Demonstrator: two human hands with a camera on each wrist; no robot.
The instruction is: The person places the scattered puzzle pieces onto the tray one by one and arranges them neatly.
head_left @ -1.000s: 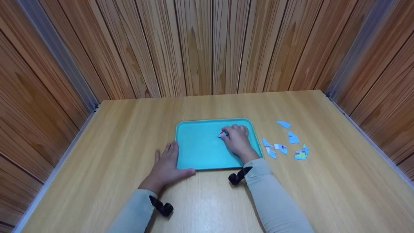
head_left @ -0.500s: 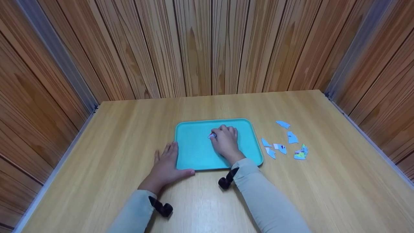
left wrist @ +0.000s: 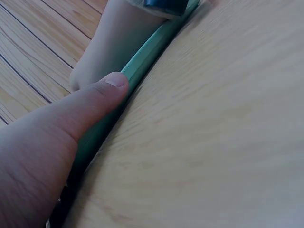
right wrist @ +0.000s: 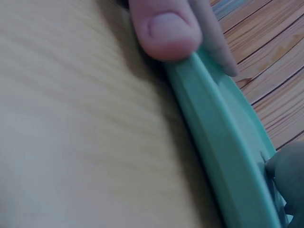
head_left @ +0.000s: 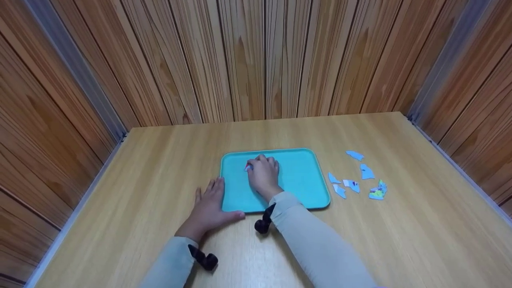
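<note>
A turquoise tray point(head_left: 302, 176) lies on the table in the head view. My right hand point(head_left: 264, 175) is over its left half and pinches a small flat puzzle-like piece point(head_left: 247, 167), light blue with some red, mostly hidden by the fingers. My left hand point(head_left: 212, 206) rests at the tray's near left corner, fingers straight along the left side and thumb along the front edge. That thumb point(left wrist: 102, 97) touches the tray rim point(left wrist: 142, 61) in the left wrist view. In the right wrist view, only part of my right hand point(right wrist: 289, 173) shows.
Several irregular flat pieces lie right of the tray: a light blue one point(head_left: 355, 155) at the back, a larger blue one point(head_left: 367, 171), and a green-and-blue one point(head_left: 378, 190) farthest right. Wood-panelled walls point(head_left: 256, 60) enclose the wooden table point(head_left: 408, 224).
My right hand has moved left across the tray, carrying the pinched piece. My left hand stays at the tray corner, and the loose pieces lie as before.
</note>
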